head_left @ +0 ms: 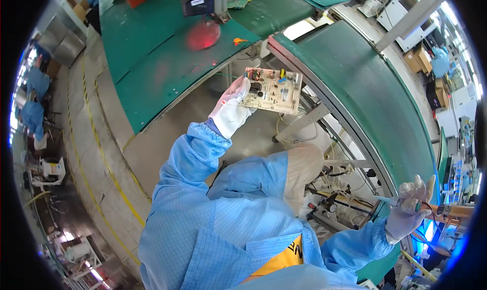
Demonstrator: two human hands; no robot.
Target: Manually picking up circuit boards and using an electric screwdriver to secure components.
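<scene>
My left hand (233, 105), in a white glove, grips a tan circuit board (276, 94) by its left edge. The board is tilted, its component side up, with coils, black parts and a yellow part on it. It is held over the gap between the green bench and the conveyor. Far off to the right, my gloved right hand (412, 206) is closed around a slim tool with a pale, pointed tip (386, 200); its exact kind is unclear. That hand is beside a wooden-coloured bar (456, 211) with a cable near it.
A green-topped bench (167, 72) lies ahead on the left, with a dark scanner-like device (198, 1) above a red glow and a small orange item (239, 41). A green conveyor belt (365, 87) curves along the right. Hoses and metal legs (304, 122) stand below.
</scene>
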